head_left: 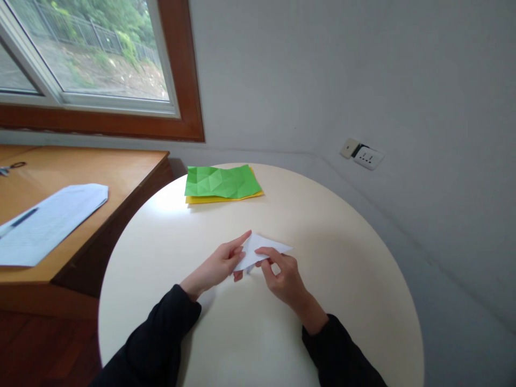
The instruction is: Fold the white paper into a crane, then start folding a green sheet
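Note:
A folded sheet of white paper (255, 246) is held between my two hands above the round table, its pointed end to the right. My left hand (224, 262) grips its left side, the index finger stretched along the upper edge and other fingers partly underneath. My right hand (284, 274) pinches the lower edge near the middle, index finger on top of the paper. Part of the paper's underside is hidden, and a small flap shows below it between the hands.
Creased green paper (221, 181) lies on yellow paper (226, 199) at the far side of the round white table (355, 242). To the left, a wooden desk (133, 166) bears white sheets (76, 207), a pen (20, 220) and scissors (12, 167). A wall socket (368, 157) is at right.

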The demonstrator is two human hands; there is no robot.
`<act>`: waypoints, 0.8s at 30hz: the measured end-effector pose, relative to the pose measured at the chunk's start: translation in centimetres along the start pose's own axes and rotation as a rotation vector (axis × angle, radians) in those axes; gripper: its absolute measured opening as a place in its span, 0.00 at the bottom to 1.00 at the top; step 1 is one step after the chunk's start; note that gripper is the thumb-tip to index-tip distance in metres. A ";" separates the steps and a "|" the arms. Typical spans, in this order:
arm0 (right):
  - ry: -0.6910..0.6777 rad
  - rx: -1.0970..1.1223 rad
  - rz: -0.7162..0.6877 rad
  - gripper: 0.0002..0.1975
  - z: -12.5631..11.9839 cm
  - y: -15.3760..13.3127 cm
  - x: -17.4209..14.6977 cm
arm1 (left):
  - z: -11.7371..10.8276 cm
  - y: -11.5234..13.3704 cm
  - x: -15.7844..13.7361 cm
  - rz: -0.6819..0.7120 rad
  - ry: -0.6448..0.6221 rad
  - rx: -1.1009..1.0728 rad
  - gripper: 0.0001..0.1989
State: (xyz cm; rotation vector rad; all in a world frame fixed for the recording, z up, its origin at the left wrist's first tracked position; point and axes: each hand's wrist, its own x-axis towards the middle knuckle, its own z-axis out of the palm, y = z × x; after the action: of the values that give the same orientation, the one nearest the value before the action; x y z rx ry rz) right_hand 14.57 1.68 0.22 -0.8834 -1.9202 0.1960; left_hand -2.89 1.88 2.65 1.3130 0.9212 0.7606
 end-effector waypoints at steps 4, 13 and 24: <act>-0.012 -0.037 -0.001 0.09 -0.6 0.2 0.2 | -0.1 0.1 -0.2 0.014 -0.044 0.061 0.36; 0.063 -0.043 0.054 0.10 -0.7 0.3 0.4 | -0.1 0.3 -0.5 0.089 -0.209 -0.031 0.38; 0.072 -0.030 0.104 0.11 -0.9 0.5 0.6 | 0.1 0.2 -0.7 0.048 -0.292 -0.107 0.37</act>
State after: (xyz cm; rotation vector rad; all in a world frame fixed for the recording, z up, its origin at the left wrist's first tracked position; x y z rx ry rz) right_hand 15.38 2.19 0.86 -0.9983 -1.8162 0.1958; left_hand -3.09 1.24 2.92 1.3138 0.6098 0.6263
